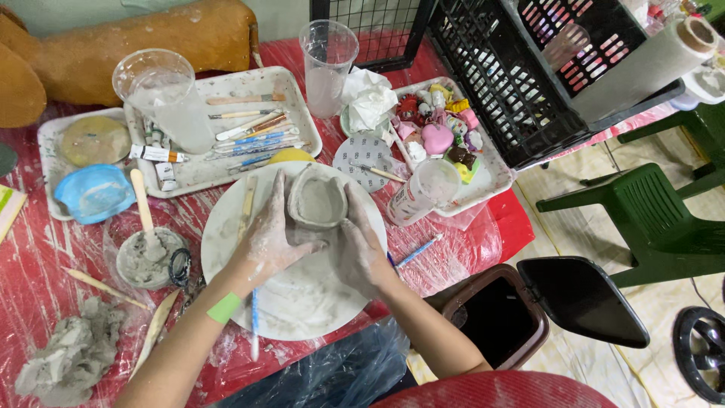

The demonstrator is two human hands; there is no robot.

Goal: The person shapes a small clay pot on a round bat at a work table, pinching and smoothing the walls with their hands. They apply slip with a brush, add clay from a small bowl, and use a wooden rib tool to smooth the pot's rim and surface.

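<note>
Clay bowl (pixel 318 200) sits on the white round board (pixel 302 302), left hand (pixel 268 238) cupping its side. Right hand (pixel 361 245) presses the opposite wall, fingers spread; contact underneath is hard to judge.

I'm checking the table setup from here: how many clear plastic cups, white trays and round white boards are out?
Clear plastic cups: 3
White trays: 3
Round white board: 1, under the clay pot between both hands
Total: 7
</note>
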